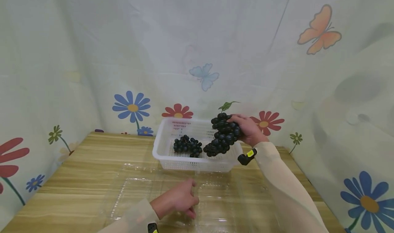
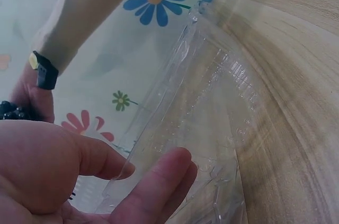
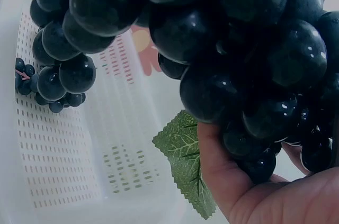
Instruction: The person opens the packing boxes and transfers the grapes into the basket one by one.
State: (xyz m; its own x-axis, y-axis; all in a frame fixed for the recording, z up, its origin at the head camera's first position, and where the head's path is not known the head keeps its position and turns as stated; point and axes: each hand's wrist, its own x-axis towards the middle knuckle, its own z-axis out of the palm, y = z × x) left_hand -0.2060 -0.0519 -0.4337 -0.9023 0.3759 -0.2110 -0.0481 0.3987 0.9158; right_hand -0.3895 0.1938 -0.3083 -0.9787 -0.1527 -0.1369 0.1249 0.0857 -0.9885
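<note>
My right hand (image 1: 247, 128) grips a large bunch of dark grapes (image 1: 227, 132), raised over the right side of a white perforated basket (image 1: 164, 156). A green leaf (image 3: 183, 152) shows beside the bunch. Inside the basket lies a smaller bunch of dark grapes (image 1: 186, 146). In front stands a clear plastic container (image 1: 135, 180) with two halves spread on the table. Over its middle is my left hand (image 1: 183, 199), thumb and fingers apart. The left wrist view shows the clear plastic (image 2: 212, 97) just beyond the fingertips; whether they touch it I cannot tell.
The wooden table (image 1: 74, 178) reaches back to a pale curtain (image 1: 160, 48) printed with flowers and butterflies. That curtain also hangs along both sides. The basket stands near the table's back edge, behind the clear container.
</note>
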